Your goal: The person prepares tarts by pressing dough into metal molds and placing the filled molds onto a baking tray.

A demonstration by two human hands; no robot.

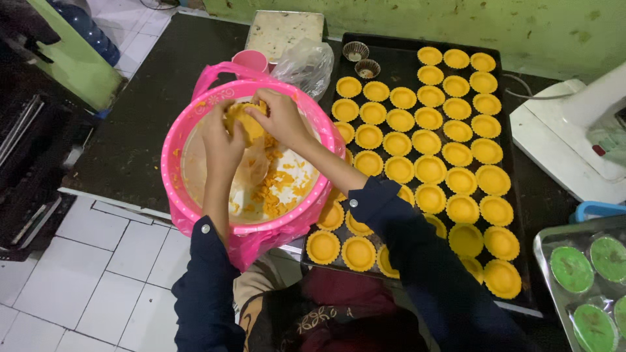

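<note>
Both hands meet over the pink basin (189,124): left hand (222,140) and right hand (282,117) curl fingers round one lump of orange dough (242,120), pressing it between them, wrists bent down, forearms angled in from below. Risk, imo: basin overhangs the worktop (137,130) edge w/ its pink bag liner (261,241), so a hard push could tip it; right sleeve (391,221) hangs just over filled tart shells (430,156) on the black tray (398,62) & could dent them
</note>
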